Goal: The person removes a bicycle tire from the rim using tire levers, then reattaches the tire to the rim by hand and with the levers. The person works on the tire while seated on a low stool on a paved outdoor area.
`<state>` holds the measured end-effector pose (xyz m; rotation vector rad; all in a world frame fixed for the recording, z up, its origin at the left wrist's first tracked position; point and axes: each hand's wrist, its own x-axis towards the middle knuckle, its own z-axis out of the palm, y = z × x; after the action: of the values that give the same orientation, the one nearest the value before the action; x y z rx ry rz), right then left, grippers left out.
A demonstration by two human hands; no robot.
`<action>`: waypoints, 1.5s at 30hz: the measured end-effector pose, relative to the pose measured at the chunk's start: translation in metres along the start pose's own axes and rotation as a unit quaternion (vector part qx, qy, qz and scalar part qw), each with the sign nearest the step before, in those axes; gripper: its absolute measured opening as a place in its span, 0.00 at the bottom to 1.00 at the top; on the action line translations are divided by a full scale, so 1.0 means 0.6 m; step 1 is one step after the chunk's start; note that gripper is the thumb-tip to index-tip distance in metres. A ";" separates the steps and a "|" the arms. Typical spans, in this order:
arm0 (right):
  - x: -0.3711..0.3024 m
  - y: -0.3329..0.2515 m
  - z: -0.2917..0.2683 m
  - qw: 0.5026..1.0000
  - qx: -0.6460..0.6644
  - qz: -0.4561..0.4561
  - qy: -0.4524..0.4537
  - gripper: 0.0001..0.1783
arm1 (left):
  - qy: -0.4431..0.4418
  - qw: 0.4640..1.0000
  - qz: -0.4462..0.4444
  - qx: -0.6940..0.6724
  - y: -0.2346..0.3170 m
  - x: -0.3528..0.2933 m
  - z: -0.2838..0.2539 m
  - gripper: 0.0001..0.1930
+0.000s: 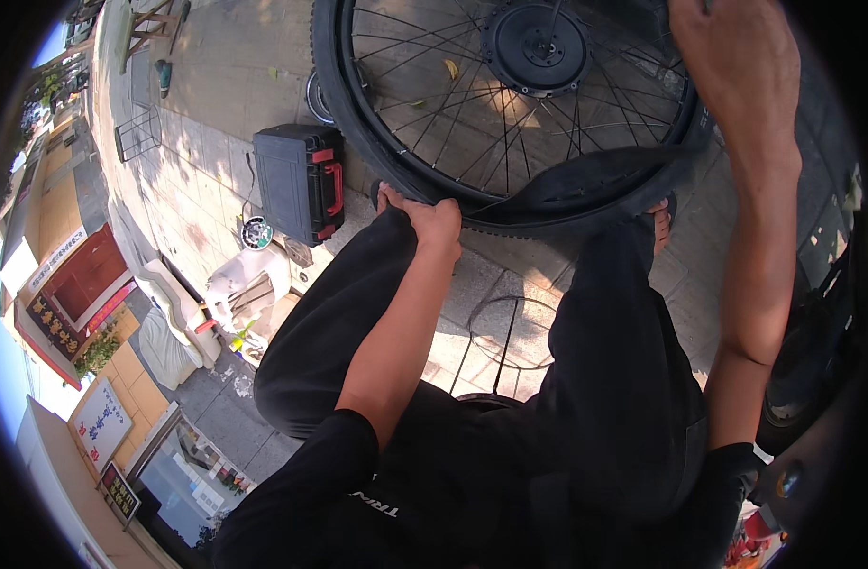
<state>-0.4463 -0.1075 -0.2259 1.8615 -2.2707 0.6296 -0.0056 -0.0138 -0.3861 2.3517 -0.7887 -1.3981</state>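
Note:
A spoked bicycle wheel with a wide black hub point(536, 45) leans in front of my knees, its top running out of the picture. The black tyre point(344, 90) is around it. Along the near side a flat, slack strip of black rubber point(585, 182), perhaps the inner tube, bulges out inside the tyre. My left hand point(432, 224) grips the tyre's near left edge, thumb on top and some fingers hidden beneath. Up at the wheel's right side is my right hand point(745, 66), back toward me; its fingers are out of sight, so what they hold does not show.
A dark hard case point(296, 180) with red latches stands left of the wheel. Close to it are a white stool point(249, 284) and a roll of green-centred tape point(255, 233). A thin wire loop point(511, 332) lies on the paving between my legs. Dark vehicle parts point(813, 370) border my right arm.

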 end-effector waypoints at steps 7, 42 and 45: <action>-0.270 -0.101 0.143 0.879 0.219 -0.215 -0.365 0.26 | -0.014 1.000 -0.013 -0.013 0.033 -0.020 0.015 0.56; -0.338 -0.116 0.190 0.715 0.402 -0.091 -0.565 0.19 | 0.141 0.985 0.084 0.046 0.050 -0.014 0.034 0.51; -0.299 -0.074 0.149 0.790 0.280 -0.175 -0.517 0.18 | 0.160 0.976 0.111 0.103 0.057 0.006 0.005 0.35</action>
<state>-0.3496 0.0121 -0.3616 3.4992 -2.1729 0.2096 -0.0171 -0.0433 -0.3727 2.4597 -1.0998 -0.8552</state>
